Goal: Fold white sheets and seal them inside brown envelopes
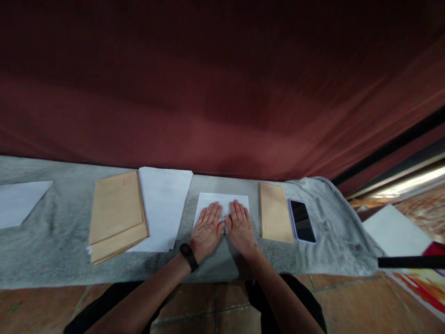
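Both of my hands lie flat, side by side, on a folded white sheet of paper (222, 200) in the middle of a grey cloth (52, 250). My left hand (206, 228) has its fingers stretched out and wears a black band at the wrist. My right hand (239, 225) presses flat beside it, thumbs nearly touching. A brown envelope (276, 218) lies just right of the sheet. A dark phone (302, 221) lies beyond that.
Left of my hands lie a stack of white paper (163, 206) and a pile of brown envelopes (116, 215). Another white sheet (19, 202) is at the far left. A dark red curtain (222, 93) hangs behind. White paper (394, 229) lies on the floor at the right.
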Demonstrator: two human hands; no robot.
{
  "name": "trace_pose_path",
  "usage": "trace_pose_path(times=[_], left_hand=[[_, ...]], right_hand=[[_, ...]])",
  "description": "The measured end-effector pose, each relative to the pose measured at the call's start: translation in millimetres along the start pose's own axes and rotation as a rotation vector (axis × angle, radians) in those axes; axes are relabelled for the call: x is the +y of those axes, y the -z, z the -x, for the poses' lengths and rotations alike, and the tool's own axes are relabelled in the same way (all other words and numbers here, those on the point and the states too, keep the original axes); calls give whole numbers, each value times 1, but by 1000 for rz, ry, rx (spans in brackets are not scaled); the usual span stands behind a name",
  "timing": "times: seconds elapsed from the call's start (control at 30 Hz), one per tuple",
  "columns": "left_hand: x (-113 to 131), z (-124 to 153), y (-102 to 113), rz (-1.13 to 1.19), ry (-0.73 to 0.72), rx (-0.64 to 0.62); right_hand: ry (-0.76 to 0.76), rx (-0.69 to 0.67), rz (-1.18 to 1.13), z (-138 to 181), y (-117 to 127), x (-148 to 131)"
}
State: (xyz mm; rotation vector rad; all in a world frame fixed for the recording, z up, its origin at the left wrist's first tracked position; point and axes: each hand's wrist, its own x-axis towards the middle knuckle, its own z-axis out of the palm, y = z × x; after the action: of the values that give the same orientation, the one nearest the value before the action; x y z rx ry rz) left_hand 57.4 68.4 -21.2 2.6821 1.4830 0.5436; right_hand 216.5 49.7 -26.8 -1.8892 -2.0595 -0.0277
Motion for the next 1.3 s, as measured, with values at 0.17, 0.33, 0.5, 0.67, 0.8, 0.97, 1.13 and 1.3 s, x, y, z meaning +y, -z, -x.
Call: trace_pose_path(times=[0.17,0.33,0.5,0.67,0.8,0.97,1.13,1.3], left_hand=[[-13,1,4,-35,38,-6],[-23,6,6,-42,57,0],[-29,9,7,-40,86,18],[-32,11,7,-40,113,25],[-39,13,7,-41,136,41],[-39,15,9,-49,151,77],[-13,21,5,-21,4,40],[3,27,0,-25,-81,-43]], right_hand=[[-25,62,23,4,0,8],[-29,98,32,9,0,15],[-46,109,76,11,1,19],[-55,98,101,13,-3,22],[-68,105,97,14,-4,24],[-102,105,93,16,1,23],[10,49,9,17,6,9],[151,-43,-56,21,5,-7]])
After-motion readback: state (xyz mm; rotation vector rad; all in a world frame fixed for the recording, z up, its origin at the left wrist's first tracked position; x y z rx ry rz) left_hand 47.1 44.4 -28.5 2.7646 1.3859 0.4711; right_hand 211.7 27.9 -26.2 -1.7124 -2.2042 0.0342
